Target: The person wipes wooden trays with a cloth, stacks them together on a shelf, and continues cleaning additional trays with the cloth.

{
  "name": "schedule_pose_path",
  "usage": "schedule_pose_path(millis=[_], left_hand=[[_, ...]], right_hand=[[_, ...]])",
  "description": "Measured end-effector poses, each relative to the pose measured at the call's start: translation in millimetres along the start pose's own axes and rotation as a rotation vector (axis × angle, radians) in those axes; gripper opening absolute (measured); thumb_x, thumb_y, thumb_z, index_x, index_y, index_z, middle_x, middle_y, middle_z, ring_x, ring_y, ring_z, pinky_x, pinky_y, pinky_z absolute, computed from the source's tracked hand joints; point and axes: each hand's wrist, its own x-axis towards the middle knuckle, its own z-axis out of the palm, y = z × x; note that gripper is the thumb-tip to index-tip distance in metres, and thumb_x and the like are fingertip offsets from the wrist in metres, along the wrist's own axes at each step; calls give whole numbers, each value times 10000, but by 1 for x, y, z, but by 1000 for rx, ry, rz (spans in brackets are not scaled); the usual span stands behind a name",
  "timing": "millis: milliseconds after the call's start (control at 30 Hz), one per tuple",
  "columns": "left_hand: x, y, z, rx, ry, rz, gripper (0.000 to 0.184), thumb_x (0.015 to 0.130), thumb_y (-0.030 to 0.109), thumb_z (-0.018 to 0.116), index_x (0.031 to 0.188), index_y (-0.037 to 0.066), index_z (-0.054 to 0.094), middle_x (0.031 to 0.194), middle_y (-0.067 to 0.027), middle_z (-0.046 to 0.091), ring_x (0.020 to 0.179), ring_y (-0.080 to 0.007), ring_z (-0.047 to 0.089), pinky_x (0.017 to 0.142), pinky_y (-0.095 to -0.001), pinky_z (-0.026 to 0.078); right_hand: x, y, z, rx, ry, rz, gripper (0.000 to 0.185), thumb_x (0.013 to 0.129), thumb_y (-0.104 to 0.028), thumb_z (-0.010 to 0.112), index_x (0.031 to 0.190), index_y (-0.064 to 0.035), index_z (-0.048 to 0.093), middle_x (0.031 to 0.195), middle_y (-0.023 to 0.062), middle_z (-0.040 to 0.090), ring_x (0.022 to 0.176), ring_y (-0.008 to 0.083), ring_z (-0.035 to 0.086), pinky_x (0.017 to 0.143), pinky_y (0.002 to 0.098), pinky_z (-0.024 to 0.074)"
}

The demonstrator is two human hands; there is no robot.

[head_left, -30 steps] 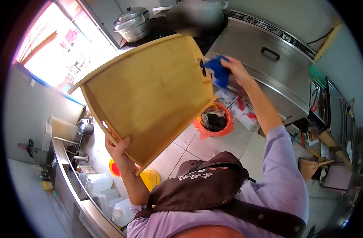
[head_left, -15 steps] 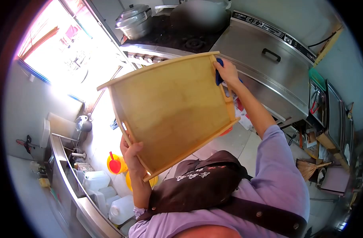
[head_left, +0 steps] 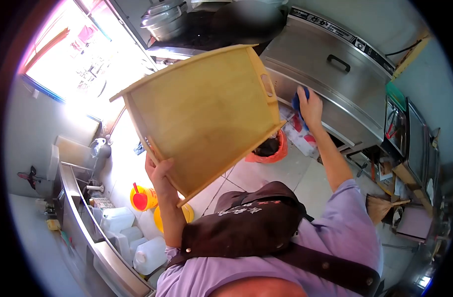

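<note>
A wooden tray [head_left: 201,119] is gripped at its left end by the left hand [head_left: 161,173], whose thumb is laid over the rim beside the handle slot while the other fingers are largely hidden behind it. The tray is held up, tilted, with its inner face turned toward the wearer, and is stretched from the left hand across toward the right hand [head_left: 311,110]. In the right hand a blue cloth [head_left: 302,101] is held bunched, the fingers closed around it; both are kept apart from the tray, just beyond its right end, where the second handle slot is left uncovered.

Beyond the right hand, a steel fryer [head_left: 315,59] with a black handle is seen. Below the right hand, patterned sheets [head_left: 299,136] are spread on the floor, and a red bag [head_left: 281,152] is partly covered by the tray's lower right corner. Below the left hand, a yellow bucket [head_left: 188,213] is partly hidden by the forearm, and white jugs [head_left: 149,255] are grouped farther down. Past the tray's far edge, a lidded metal pot [head_left: 164,22] is placed at the left of the dark stove top [head_left: 201,29].
</note>
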Motion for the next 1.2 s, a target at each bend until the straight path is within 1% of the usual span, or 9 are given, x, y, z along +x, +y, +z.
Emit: schedule_pose_path(millis=[67,200,433,500,600,733,967,1067,1200], left_hand=[[-5,11,6,111,-52,-14,576,662,109,574,1218,-15,488,1006,-95,586,916,-224,609,811,-322,514],[-3,4,13,65,-98,-2,575,658,115,583,1212,-9,494,1015,-94,577,927,-223,603,812,-320,510],[-3,16,14,53,-48,65,587,647,101,590,1217,-4,497,1032,-90,580,919,-214,598,824,-310,501],[-1,17,7,94,-28,98,584,645,94,586,1214,-3,502,1023,-82,584,904,-208,599,826,-309,500],[0,17,0,126,-25,86,577,628,80,576,1195,-6,516,1008,-76,597,894,-198,605,832,-308,501],[0,12,17,44,-105,17,584,603,64,571,1179,-17,527,1013,-87,618,911,-185,608,848,-291,490],[-12,14,32,37,-196,10,623,613,45,560,1229,-31,502,1044,-91,618,940,-178,606,854,-290,489],[-13,13,37,8,-247,15,612,622,33,573,1226,-41,500,1053,-90,617,948,-167,601,852,-284,485],[-8,8,38,35,-291,62,566,629,30,587,1186,-40,513,1020,-79,616,915,-154,593,827,-270,476]], right_hand=[[20,-32,-12,110,-70,-130,362,893,-408,563,989,-68,643,870,216,653,838,412,622,735,462,494],[44,-75,11,-161,-115,-564,369,853,-234,585,1170,-48,560,1221,170,574,1029,325,586,797,392,506],[-50,-12,37,-403,-446,-918,465,749,-82,564,1208,-8,562,1244,131,580,1039,280,571,844,392,514],[-55,18,38,-184,-598,-814,423,758,-9,514,1173,13,593,1138,149,639,980,260,615,813,367,527],[-11,-24,24,811,-759,563,408,788,31,458,1166,12,609,1035,150,666,912,232,648,785,328,534],[40,-69,14,1120,-468,399,370,838,-31,536,1203,-14,595,1019,133,659,917,238,648,811,336,524],[57,-90,73,366,113,-79,260,841,-128,606,1095,-77,580,992,213,644,966,404,612,826,437,477],[54,-97,78,332,197,72,223,818,-92,606,1037,-75,564,960,192,639,943,399,603,812,443,471],[30,-144,92,299,234,-265,206,760,-40,612,956,-94,577,923,126,619,918,342,597,781,416,473]])
